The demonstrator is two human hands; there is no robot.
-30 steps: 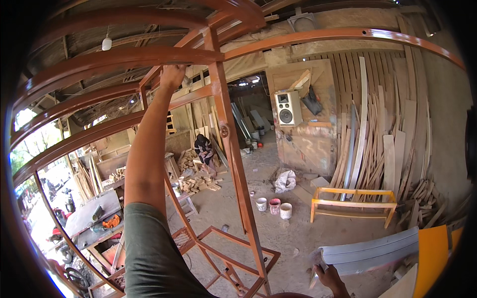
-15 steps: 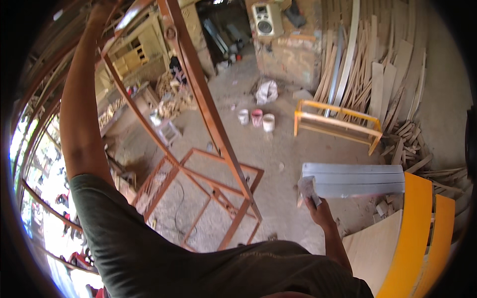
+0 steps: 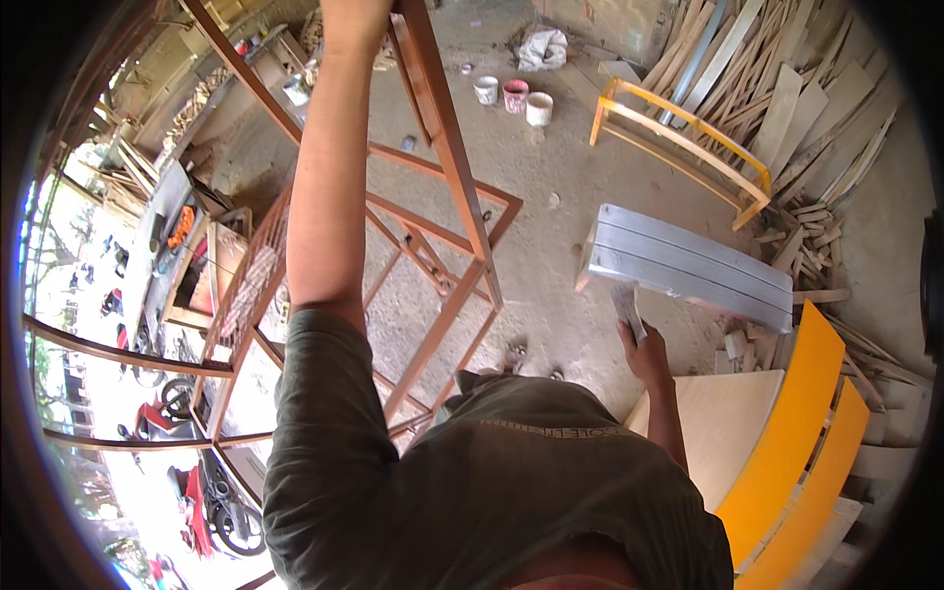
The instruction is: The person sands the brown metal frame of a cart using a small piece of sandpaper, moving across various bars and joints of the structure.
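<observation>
My left arm reaches up to the top edge of the view, where my left hand [image 3: 356,22] is beside the slanted post of a reddish-brown frame [image 3: 447,147]. Its fingers are cut off by the edge, so whether they grip the post cannot be seen. Lower on the right, my right hand [image 3: 646,356] is closed around a flat greyish-white piece [image 3: 627,303], whose exact kind is unclear. That piece sticks up from the fingers, close to the near edge of a long silver-grey bench-like thing [image 3: 688,264]; contact between them is unclear.
Three paint-stained pots [image 3: 515,95] stand on the concrete floor beyond the frame. A small yellow-orange frame [image 3: 678,147] stands by stacked timber strips [image 3: 777,88]. Yellow boards [image 3: 792,433] and a pale wooden panel [image 3: 723,403] are at my right. Motorcycles [image 3: 211,501] show outside at left.
The view has tilted down, bringing my torso and the floor nearer the middle. My left arm has swung rightward in the picture, across the brown frame. My right hand still holds the greyish-white piece.
</observation>
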